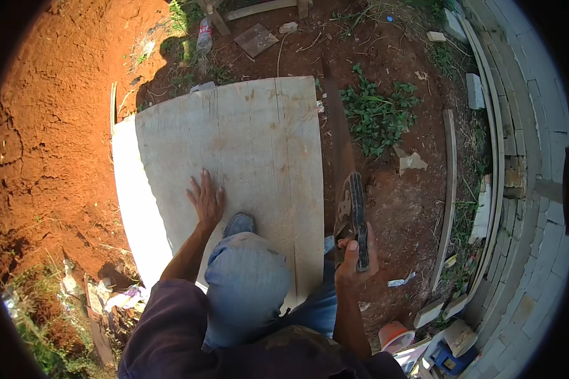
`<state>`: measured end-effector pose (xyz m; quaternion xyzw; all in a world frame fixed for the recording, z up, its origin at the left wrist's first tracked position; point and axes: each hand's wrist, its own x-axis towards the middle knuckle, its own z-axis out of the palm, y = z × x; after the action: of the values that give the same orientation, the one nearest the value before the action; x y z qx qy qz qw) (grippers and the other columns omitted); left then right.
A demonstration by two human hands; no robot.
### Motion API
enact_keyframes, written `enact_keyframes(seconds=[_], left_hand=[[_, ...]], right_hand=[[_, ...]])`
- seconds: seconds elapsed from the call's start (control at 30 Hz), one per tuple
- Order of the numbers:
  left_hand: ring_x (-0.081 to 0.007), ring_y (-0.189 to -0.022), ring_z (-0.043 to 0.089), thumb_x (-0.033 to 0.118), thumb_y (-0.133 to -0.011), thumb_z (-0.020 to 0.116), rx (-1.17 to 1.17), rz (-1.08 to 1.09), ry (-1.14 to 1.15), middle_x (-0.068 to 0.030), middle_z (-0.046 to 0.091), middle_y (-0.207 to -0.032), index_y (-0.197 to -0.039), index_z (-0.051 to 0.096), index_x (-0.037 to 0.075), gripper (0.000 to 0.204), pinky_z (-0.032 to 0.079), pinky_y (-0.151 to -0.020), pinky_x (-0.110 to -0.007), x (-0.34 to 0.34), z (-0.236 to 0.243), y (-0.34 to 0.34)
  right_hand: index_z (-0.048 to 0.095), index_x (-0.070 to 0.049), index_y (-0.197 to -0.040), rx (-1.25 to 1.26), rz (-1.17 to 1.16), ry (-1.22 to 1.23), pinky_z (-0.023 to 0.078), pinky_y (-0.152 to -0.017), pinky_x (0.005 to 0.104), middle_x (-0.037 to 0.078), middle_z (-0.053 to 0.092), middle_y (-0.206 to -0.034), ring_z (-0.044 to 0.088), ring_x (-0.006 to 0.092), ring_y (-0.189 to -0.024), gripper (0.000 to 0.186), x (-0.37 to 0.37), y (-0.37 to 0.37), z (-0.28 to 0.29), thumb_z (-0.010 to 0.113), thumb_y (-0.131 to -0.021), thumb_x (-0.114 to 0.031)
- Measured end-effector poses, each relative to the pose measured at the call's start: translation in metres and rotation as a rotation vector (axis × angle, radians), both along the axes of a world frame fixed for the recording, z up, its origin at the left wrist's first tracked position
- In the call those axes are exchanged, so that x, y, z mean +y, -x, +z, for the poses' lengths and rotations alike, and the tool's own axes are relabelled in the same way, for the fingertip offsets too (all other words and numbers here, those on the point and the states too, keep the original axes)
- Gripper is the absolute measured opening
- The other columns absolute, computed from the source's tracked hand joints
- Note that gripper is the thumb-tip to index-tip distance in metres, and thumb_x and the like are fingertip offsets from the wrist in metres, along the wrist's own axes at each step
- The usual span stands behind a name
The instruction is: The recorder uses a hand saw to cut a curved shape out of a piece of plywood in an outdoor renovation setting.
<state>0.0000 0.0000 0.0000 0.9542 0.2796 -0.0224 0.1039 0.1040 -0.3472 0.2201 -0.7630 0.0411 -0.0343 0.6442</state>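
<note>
A large pale wooden board (259, 139) lies in the middle of the view, its left part in bright sun. My left hand (205, 201) lies on the board with fingers spread. My jeans-clad knee (246, 284) is over the board, and a shoe (239, 224) rests on it just right of that hand. My right hand (357, 256) grips the dark handle of a handsaw (351, 196), whose long rusty blade points away from me beside the board's right edge.
Red soil (50, 145) lies at the left, weeds (379, 114) beyond the saw. A long plank (447, 196) runs along the right, near a block wall (537, 265). A bucket (395, 336) stands at the lower right; a plastic bottle (204, 38) and wooden frame (265, 9) are at the top.
</note>
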Motion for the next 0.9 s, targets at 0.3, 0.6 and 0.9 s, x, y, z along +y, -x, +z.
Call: enact_keyframes(seconds=[0.3,0.6,0.9], left_hand=[[-0.0387,-0.117,0.055,0.024,-0.093,0.063,-0.674,-0.357,0.323,-0.0229,0.061,-0.122,-0.149,0.034,0.005,0.065,0.031,-0.106,-0.053,0.075,0.023,-0.31],[-0.0324,-0.093,0.067,0.039,-0.093,0.061,-0.311,-0.239,0.301,-0.0148,0.072,-0.085,-0.151,0.032,0.008,0.072,0.039,-0.088,-0.044,0.046,0.023,-0.349],[-0.0319,-0.1,0.067,0.054,-0.091,0.06,-0.188,-0.159,0.329,-0.015,0.073,-0.098,-0.155,0.026,0.015,0.081,0.038,-0.098,-0.043,0.051,0.033,-0.348]], right_hand=[[0.056,0.011,-0.126,-0.253,0.041,0.259,0.052,-0.061,0.0292,0.011,0.066,-0.078,0.062,0.0141,-0.064,0.047,0.114,0.0,-0.063,0.062,-0.093,-0.022],[0.061,0.013,-0.121,-0.052,-0.141,0.274,0.053,-0.068,0.031,0.017,0.07,-0.086,0.066,0.0187,-0.072,0.047,0.152,0.033,-0.03,0.068,-0.09,-0.023],[0.06,0.015,-0.119,-0.158,0.064,0.287,0.053,-0.06,0.0329,0.02,0.069,-0.084,0.066,0.0226,-0.066,0.045,0.136,0.023,-0.054,0.067,-0.086,-0.016]])
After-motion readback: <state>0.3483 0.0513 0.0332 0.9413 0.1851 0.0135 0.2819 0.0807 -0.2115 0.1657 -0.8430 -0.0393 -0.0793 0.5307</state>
